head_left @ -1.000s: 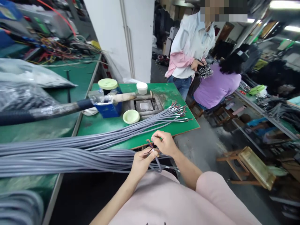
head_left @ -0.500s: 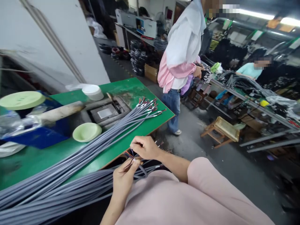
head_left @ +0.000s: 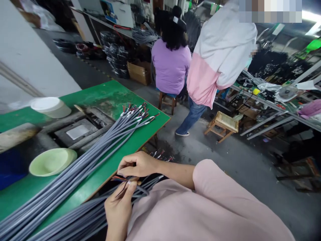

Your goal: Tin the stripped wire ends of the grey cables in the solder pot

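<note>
The left hand (head_left: 117,209) has its grip clenched around one round grey cable (head_left: 142,190) with thin coloured wires (head_left: 117,178), just off the green desk (head_left: 112,90); whether the right hand (head_left: 140,164), fingertips at those wires, pinches any, I cannot tell. Two cable bundles: a lower grey bundle (head_left: 85,212) beside the desk, an upper grey bundle (head_left: 87,160) on it. There too: one open pale-green bowl (head_left: 52,162), one dark square frame (head_left: 61,139) around one pale rectangular plate (head_left: 77,131), one white lidded tub (head_left: 51,107). Beyond: one brown cardboard box (head_left: 139,72).

1 green bowl (head_left: 52,162) and 1 white tub (head_left: 51,107) share the table (head_left: 130,144).
</note>
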Motion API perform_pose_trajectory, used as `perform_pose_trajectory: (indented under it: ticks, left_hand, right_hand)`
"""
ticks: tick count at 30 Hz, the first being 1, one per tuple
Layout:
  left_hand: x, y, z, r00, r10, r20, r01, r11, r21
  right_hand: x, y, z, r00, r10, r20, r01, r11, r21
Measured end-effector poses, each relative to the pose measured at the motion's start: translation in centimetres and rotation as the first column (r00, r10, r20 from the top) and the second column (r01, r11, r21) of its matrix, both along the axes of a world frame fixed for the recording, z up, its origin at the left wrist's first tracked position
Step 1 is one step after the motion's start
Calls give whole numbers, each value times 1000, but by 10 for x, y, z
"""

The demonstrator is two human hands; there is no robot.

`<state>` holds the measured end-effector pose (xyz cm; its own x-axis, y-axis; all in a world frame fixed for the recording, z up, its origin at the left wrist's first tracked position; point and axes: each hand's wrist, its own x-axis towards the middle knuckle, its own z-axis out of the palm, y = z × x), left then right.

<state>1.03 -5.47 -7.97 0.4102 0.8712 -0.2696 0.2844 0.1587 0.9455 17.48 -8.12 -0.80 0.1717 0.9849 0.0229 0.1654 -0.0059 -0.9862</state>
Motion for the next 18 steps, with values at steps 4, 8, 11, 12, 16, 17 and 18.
perform_pose_trajectory:
  ticks: [4,8,11,12,16,17,18]
  left_hand:
    - [-2,0,6,1000,-4,-24,4,1000,-23]
    - [-4,1,7,998,4,-65,-6,999,-34]
    - [-6,3,3,997,7,-73,-9,1000,-23]
    - [-6,3,2,997,11,-71,-12,1000,-20]
    - [-5,-1,2,999,5,-47,-5,1000,-1]
    - [-5,-2,3,999,8,-40,-8,1000,8]
    - [-4,-3,3,999,22,-35,-21,1000,16]
  right_hand:
    - [0,0,1,1000,3,9,-3,1000,2]
    - [-3,3,-5,999,-47,1,47,998,47]
    - [-8,9,-12,991,-71,-112,76,996,38]
    - [-9,11,-14,986,-75,-150,81,996,37]
    - [-12,14,-20,972,-55,-227,69,996,55]
    - [-12,13,-22,971,-54,-232,69,996,59]
    - [-11,11,-23,969,-62,-238,78,995,59]
